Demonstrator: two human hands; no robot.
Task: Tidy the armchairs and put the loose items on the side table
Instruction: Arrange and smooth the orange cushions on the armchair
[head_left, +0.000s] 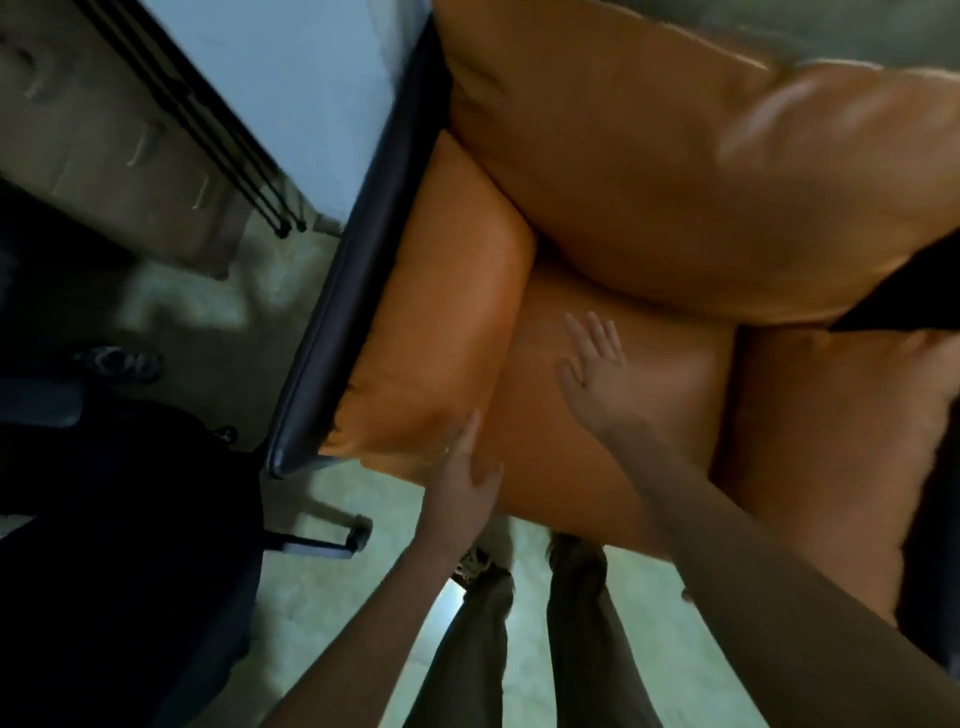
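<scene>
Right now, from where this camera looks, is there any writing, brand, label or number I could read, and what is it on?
No text in this view can be read.
Orange armchair: plain cushions, no label or tag showing.
Beige surface at the upper left: a few pale marks, too blurred to tell whether they are writing.
Footwear on the floor: too dim and blurred to show any brand.

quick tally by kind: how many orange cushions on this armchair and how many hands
orange cushions: 4 (back cushion, left side cushion, seat cushion, right side cushion)
hands: 2 (left hand, right hand)
total: 6
</scene>
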